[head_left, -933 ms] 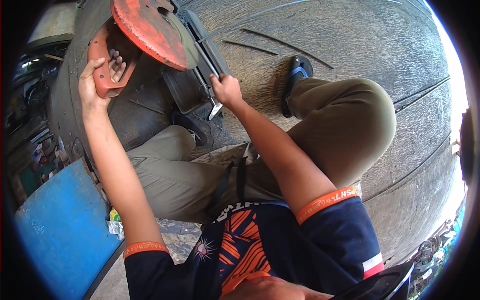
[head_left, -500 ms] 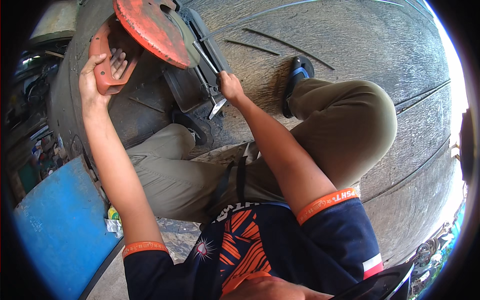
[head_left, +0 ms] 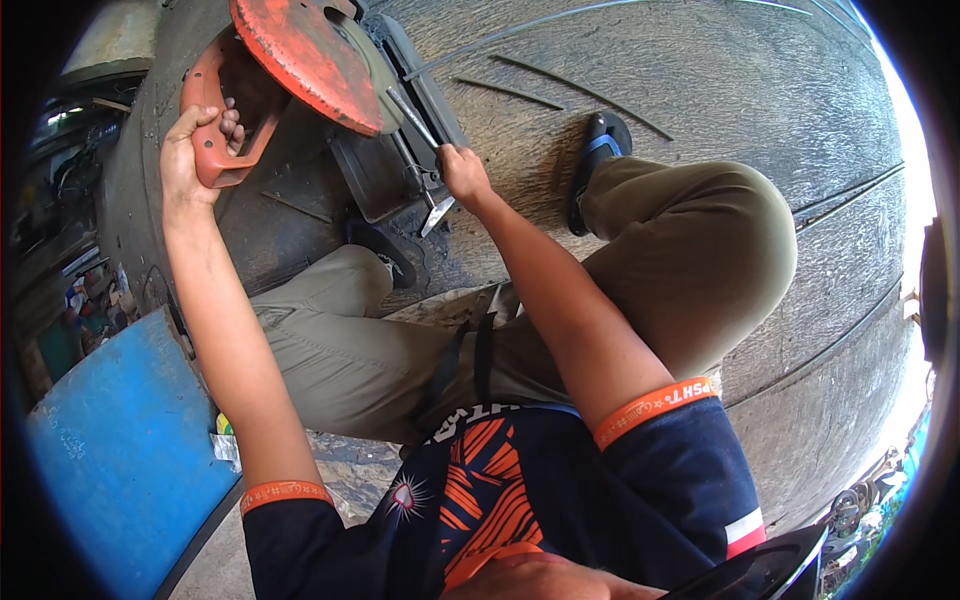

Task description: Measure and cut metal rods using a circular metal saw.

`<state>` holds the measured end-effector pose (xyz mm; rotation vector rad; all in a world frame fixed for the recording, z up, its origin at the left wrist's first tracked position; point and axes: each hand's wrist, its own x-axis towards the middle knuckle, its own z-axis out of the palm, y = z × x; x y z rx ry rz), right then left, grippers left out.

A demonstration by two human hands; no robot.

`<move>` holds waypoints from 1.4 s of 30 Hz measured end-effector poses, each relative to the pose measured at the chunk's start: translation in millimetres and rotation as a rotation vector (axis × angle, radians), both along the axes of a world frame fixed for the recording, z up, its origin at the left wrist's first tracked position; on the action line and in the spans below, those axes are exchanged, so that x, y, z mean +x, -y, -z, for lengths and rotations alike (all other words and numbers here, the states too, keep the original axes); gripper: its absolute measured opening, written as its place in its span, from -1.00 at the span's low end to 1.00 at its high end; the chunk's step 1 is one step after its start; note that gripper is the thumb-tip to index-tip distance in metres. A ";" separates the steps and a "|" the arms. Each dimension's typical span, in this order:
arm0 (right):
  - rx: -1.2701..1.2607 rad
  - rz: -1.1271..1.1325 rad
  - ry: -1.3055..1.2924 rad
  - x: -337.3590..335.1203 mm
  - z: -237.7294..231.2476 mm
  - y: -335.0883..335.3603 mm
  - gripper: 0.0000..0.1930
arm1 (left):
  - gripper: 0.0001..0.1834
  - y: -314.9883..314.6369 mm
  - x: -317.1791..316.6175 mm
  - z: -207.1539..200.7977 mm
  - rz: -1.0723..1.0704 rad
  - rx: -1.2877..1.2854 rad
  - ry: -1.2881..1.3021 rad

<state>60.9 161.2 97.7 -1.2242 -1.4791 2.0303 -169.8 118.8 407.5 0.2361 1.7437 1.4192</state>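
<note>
A chop saw with a worn red blade guard point(head_left: 305, 65) stands on the floor at the upper left. Its orange D-shaped handle point(head_left: 208, 150) is in my left hand point(head_left: 190, 150), the fingers curled through the opening. My right hand point(head_left: 463, 172) is closed around the near end of a short grey metal rod point(head_left: 410, 113), which slants up beside the guard's edge over the dark saw base point(head_left: 368, 180). Just below that hand, a bright metal piece point(head_left: 436, 214) juts from the base. The blade's cutting edge is hidden by the guard.
Two thin dark rods point(head_left: 585, 95) lie on the floor beyond my sandalled right foot point(head_left: 600, 150). A long thin bar point(head_left: 520, 42) stretches from the saw toward the upper right. A blue metal sheet point(head_left: 120, 440) is at the lower left, with clutter behind it.
My left fingers, looser and more stretched out before, have curled tighter around the saw handle. My right hand and its rod are almost unmoved.
</note>
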 end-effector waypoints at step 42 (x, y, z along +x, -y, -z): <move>0.239 -0.189 0.185 8.5 -37.2 -6.1 -0.64 | -0.54 5.6 5.9 2.2 0.019 0.099 0.150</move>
